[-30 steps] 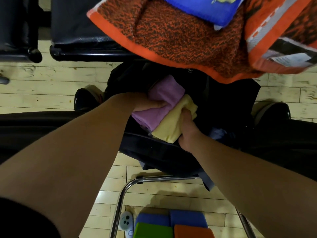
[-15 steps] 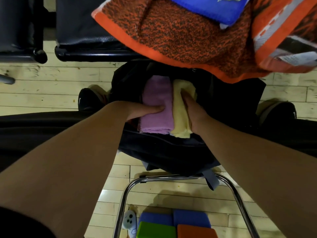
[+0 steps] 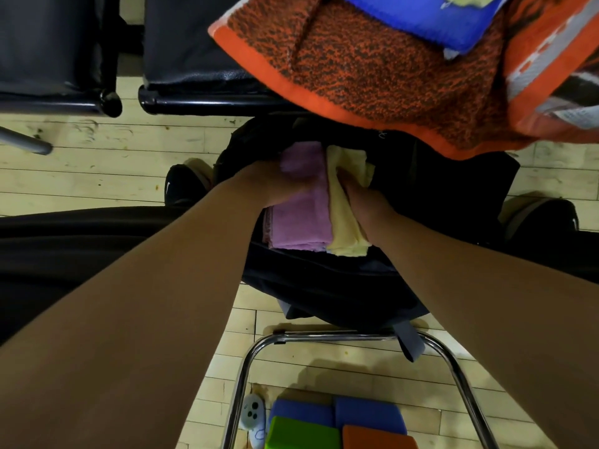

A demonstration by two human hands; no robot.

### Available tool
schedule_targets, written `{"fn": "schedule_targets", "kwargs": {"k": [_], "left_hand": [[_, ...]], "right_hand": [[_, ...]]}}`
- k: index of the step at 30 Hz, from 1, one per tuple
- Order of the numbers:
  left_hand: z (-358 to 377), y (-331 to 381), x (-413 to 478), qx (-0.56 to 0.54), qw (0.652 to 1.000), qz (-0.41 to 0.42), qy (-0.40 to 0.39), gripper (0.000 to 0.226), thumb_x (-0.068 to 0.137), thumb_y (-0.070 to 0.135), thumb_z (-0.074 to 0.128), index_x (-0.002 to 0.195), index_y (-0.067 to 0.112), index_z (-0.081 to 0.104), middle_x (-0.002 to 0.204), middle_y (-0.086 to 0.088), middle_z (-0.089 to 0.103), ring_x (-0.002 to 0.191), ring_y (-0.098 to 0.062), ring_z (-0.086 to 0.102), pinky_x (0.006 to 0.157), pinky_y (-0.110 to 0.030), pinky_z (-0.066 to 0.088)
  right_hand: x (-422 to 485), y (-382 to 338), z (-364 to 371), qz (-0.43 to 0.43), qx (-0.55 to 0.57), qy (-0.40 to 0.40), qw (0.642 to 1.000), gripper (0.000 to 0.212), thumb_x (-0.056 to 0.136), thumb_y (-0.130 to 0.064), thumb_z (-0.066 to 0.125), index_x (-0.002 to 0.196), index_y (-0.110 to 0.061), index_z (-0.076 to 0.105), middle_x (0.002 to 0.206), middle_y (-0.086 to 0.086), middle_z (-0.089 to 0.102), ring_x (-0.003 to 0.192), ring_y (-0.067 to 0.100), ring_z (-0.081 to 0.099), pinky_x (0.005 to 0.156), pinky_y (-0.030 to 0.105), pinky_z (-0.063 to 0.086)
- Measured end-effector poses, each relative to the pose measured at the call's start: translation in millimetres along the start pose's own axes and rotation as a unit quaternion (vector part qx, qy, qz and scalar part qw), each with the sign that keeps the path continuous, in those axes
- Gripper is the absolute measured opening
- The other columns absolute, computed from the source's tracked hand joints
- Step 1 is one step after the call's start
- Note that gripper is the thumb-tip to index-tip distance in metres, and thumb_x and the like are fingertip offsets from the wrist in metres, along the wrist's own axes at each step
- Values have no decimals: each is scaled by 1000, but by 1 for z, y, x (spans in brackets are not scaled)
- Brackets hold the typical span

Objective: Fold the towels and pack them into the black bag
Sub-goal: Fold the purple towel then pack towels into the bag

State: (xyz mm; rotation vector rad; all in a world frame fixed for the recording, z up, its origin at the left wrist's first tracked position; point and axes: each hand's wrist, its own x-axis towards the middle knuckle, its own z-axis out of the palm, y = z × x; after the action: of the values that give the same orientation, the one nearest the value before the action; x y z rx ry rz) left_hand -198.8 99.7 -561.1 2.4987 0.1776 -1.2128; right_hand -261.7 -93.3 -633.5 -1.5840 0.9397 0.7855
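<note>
A black bag stands open on the floor between my feet. Inside it a folded purple towel lies beside a folded yellow towel. My left hand grips the purple towel from its left side, fingers curled over its top. My right hand clutches the yellow towel, fingers dug into its folds. An orange and black towel and a blue towel hang off the seat above the bag.
Black padded chairs stand at the top left on the wooden floor. A chrome chair frame sits below the bag, with blue, green and orange blocks and a small white controller under it. A black shoe is left of the bag.
Both hands pushed the two towels deeper into the bag and straightened them side by side. The left hand's fingers went from lying flat on the purple towel to curling over it.
</note>
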Motion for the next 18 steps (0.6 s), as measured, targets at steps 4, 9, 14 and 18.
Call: {"fn": "schedule_targets", "kwargs": {"k": [4,9,14,18], "left_hand": [[8,-2,-7,76,992,11,99,70,100,62,55,156,23,48,149,-17,61,135,-40,58,107,-40,46],[11,-3,-16,84,975,62,194,52,105,48,54,147,19,53,132,-17,70,119,-42,65,90,-40,51],[9,14,-37,50,955,151,249,46,95,49,48,131,27,65,120,-9,75,109,-39,70,85,-41,54],[7,19,-54,126,952,96,263,40,99,34,55,138,25,59,118,-14,71,105,-44,70,84,-47,55]], "right_hand": [[-3,-6,2,-7,-40,-4,999,88,94,-76,58,158,-16,49,158,13,54,144,32,51,116,33,36],[-9,-9,10,-20,-42,2,999,86,99,-71,54,163,-16,40,163,10,47,150,29,44,118,31,32],[-2,-17,29,-27,-69,3,997,86,104,-65,50,168,-12,27,167,10,40,154,28,38,126,35,26],[-2,-27,34,-72,-104,-53,991,77,111,-62,25,162,-6,38,164,18,43,152,35,40,126,46,31]]}}
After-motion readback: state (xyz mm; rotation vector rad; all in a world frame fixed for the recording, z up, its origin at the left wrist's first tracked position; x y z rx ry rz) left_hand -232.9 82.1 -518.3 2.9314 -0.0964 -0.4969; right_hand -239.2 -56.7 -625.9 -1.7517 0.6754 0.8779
